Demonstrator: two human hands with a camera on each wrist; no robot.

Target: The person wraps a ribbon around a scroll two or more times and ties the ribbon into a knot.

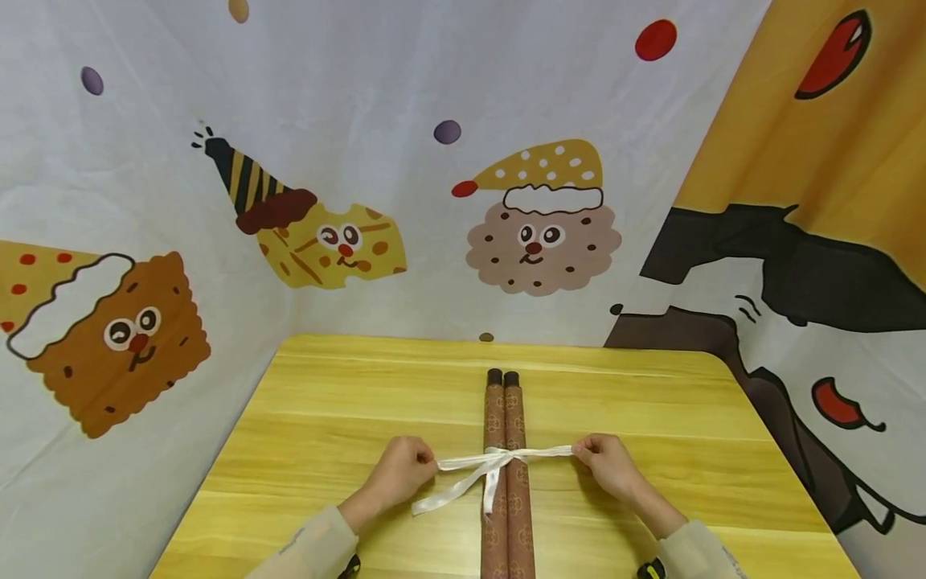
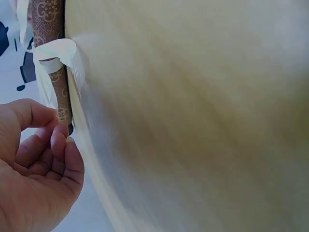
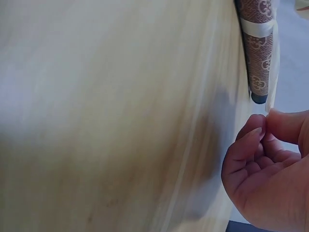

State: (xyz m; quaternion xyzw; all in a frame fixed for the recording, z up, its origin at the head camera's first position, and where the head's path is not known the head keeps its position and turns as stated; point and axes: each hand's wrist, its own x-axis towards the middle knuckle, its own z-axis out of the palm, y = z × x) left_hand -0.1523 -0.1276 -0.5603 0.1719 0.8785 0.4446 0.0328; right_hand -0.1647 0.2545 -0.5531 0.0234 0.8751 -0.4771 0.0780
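Note:
Two brown patterned scrolls (image 1: 519, 515) with dark end knobs lie side by side, pointing away from me. A white ribbon (image 1: 546, 453) goes round both and is knotted in a bow on top. My left hand (image 1: 401, 466) pinches the bow's left part between thumb and fingertips, and my right hand (image 1: 611, 462) pinches the right part, so the ribbon stretches out both ways. Two loose tails hang below the knot. In the left wrist view the ribbon (image 2: 58, 48) curves over a scroll (image 2: 48, 19); in the right wrist view a ribbon band (image 3: 258, 29) crosses the other side.
The wooden table (image 1: 347, 386) has a yellow grain and rounded far corners. Behind it hangs a white curtain (image 1: 419, 314) printed with cartoon snacks in party hats. A yellow and black print (image 1: 817, 265) covers the cloth at the right.

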